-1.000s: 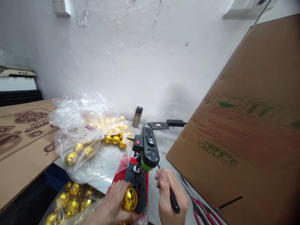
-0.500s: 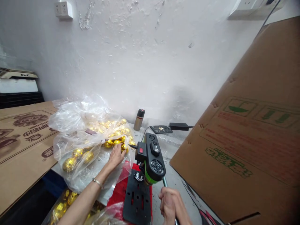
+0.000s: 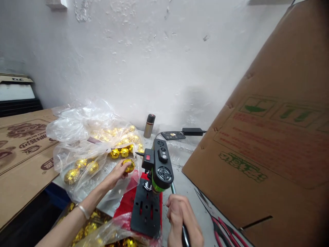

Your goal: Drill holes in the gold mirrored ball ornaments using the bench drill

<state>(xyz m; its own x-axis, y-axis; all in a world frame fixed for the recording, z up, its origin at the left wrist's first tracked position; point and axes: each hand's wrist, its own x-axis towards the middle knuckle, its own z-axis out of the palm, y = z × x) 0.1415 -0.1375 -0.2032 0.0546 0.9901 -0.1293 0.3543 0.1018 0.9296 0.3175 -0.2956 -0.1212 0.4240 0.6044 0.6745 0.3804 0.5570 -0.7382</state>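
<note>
A shiny gold mirrored ball (image 3: 129,166) is gripped in the fingers of my left hand (image 3: 118,173), just left of a small black and green bench press (image 3: 163,164). My right hand (image 3: 183,218) is wrapped round the press's lever handle (image 3: 185,236), which slants down towards me. The slotted black base plate (image 3: 146,212) of the press lies on a red sheet (image 3: 125,202). More gold balls (image 3: 124,152) lie in an opened clear plastic bag (image 3: 77,123) behind my left hand.
A second bag of gold balls (image 3: 89,228) sits low in front. Red-handled pliers or cutters (image 3: 224,231) lie at right, beside a tall cardboard box (image 3: 257,144). A spray can (image 3: 149,126) and a power adapter (image 3: 192,131) stand near the wall. Flat cardboard (image 3: 23,144) covers the left.
My left hand has drawn back towards me from the pile and now holds a gold ball. My right hand stays on the lever. The view has shifted slightly.
</note>
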